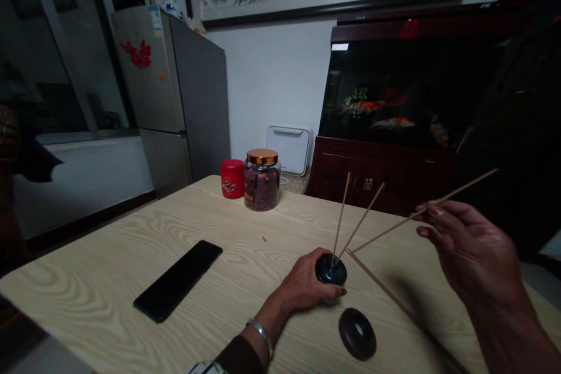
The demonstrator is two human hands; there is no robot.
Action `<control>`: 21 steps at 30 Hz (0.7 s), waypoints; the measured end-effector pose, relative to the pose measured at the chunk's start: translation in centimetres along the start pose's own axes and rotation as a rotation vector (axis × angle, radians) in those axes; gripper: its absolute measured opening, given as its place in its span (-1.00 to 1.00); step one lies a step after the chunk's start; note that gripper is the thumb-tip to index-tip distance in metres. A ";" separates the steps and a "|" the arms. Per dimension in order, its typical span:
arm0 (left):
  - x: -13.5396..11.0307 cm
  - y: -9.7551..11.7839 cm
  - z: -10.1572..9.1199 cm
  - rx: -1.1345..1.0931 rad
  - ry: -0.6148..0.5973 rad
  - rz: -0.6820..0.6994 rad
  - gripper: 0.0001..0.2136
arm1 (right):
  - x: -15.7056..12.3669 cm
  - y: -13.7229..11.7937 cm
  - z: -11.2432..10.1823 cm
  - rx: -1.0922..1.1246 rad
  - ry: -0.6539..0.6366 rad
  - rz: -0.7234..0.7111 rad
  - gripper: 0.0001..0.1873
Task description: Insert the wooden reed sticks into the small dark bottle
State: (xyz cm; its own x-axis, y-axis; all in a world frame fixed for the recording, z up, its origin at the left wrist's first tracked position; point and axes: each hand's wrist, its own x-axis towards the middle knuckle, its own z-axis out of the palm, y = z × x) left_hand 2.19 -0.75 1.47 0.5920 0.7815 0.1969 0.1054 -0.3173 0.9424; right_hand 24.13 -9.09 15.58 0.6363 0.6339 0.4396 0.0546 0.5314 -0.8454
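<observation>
My left hand [302, 280] is wrapped round a small dark, glossy diffuser bottle [332, 270] on the table. Two thin brown reed sticks [362, 221] stand up out of its top, leaning apart. Off to the right, my right hand [473, 245] pinches another reed stick [398, 224] between thumb and fingers. That stick slants down leftwards, its lower end close to the bottle. One more stick [381, 285] extends from beside the bottle toward the lower right, partly blurred. A dark brown ring [357, 333] lies in front of the bottle, touched by neither hand.
On the wooden table [109, 257] lies a black phone [179, 280] at left. A red canister [232, 179] and a copper-lidded jar [262, 180] stand at the far edge. Behind are a fridge [197, 87], a white appliance [287, 150] and a fish tank [394, 93].
</observation>
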 end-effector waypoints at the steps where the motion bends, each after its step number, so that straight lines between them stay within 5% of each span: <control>1: 0.0 0.0 0.0 -0.002 -0.003 0.002 -0.45 | -0.4 0.2 0.5 -0.022 -0.011 -0.021 -0.70; 9: 0.0 -0.4 0.0 0.002 0.008 0.005 -0.41 | -1.9 2.1 2.1 -0.279 -0.194 -0.096 -0.74; 21: 0.0 0.0 0.0 0.015 0.016 0.006 -0.42 | -3.1 5.1 3.1 -0.433 -0.522 0.045 -0.73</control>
State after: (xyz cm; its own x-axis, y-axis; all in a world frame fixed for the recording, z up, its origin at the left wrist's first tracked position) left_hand 2.18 -0.74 1.49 0.5799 0.7879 0.2070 0.1140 -0.3301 0.9370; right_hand 20.06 -6.63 10.83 0.1961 0.8961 0.3982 0.4091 0.2943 -0.8637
